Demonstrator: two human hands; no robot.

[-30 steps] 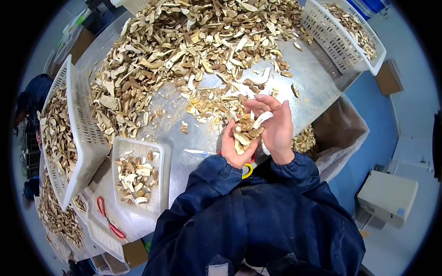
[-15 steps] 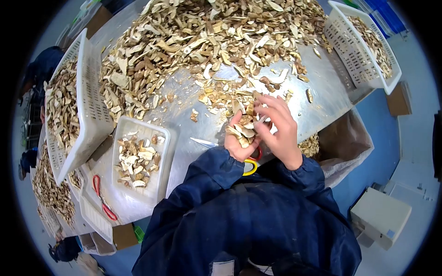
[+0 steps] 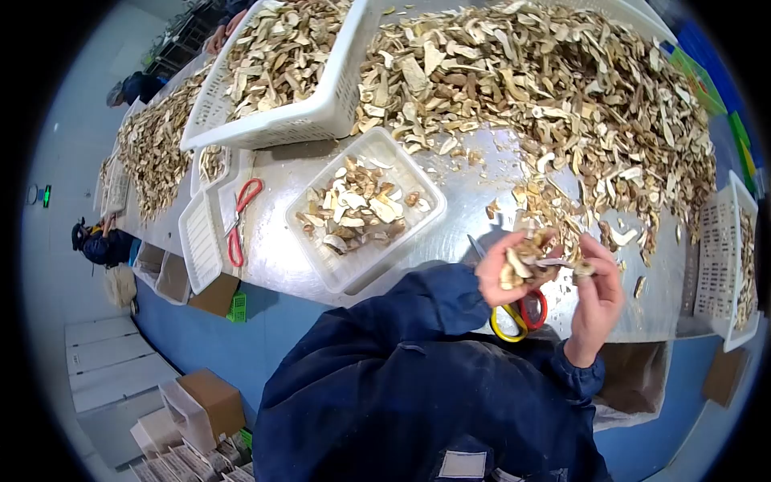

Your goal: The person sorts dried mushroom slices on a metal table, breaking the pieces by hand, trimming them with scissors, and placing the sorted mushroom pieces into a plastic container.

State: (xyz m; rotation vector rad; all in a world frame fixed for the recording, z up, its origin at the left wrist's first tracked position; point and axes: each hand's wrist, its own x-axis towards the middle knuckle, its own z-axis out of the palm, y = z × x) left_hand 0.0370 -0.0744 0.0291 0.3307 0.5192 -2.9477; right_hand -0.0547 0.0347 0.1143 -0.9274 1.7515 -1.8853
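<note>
My left hand point(image 3: 494, 275) is curled around several dried mushroom slices point(image 3: 514, 269), in front of my chest. Close on its right, my right hand point(image 3: 598, 301) pinches one mushroom slice point(image 3: 584, 270) between thumb and fingers. Scissors with one yellow and one red handle point(image 3: 507, 323) lie on the table just below my hands, their blade tip poking out beyond my left hand. Small broken bits of mushroom point(image 3: 550, 205) are scattered on the metal just past my fingers. To the left stands a shallow white tray point(image 3: 438, 201) with loose slices in it.
A large heap of mushroom slices point(image 3: 546, 80) covers the far side of the metal table point(image 3: 277, 269). White slotted baskets full of slices stand at left point(image 3: 341, 104) and right point(image 3: 719, 257). Red-handled scissors point(image 3: 234, 241) lie at left. Another person point(image 3: 104, 243) is at the far left.
The view has swung left, so the tray and the table's left end show more. My right hand has drawn a little away from my left, and a slice shows in its fingers.
</note>
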